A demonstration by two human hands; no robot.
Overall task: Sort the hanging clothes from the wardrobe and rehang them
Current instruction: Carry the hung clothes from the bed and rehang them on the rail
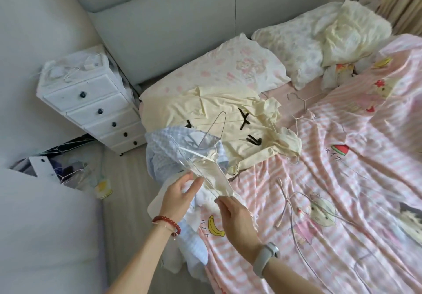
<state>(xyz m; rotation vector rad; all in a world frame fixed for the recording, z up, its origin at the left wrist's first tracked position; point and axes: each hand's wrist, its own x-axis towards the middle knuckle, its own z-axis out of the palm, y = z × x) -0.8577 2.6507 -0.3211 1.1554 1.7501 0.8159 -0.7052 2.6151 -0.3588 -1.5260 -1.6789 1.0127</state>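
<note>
So both hands are up over the near edge of the bed (pixel 342 179), holding a clear plastic hanger (pixel 201 170) with a wire hook; the left hand (pixel 180 193) has its fingers curled round the hanger's lower bar from the left, and the right hand (pixel 233 211) pinches the bar's near end, just right of the left one; a pale cream strappy garment (pixel 217 179) hangs off that hanger between the two hands; right under and beyond the left hand there's a blue-and-white checked garment (pixel 159 152) bunched at the bed edge; past it, further from both hands, a cream shirt with black cross marks (pixel 228 115) lies spread over a pink-print pillow (pixel 228 65); writing-wise, the pink striped quilt has katakana by a watermelon slice (pixel 340 150), reads like スイカ, well to the right of the right hand; the letters by the banana (pixel 214 225), just below the hands, are too blurry to read; a few thin wire hangers (pixel 301 104) lie loose on the quilt beyond the right hand; off to the left of the left hand stands a white drawer unit (pixel 91 109), all drawers closed, contents hidden, clutter on top; red bead bracelet (pixel 166 223) on the left wrist, grey watch (pixel 267 259) on the right.
</note>
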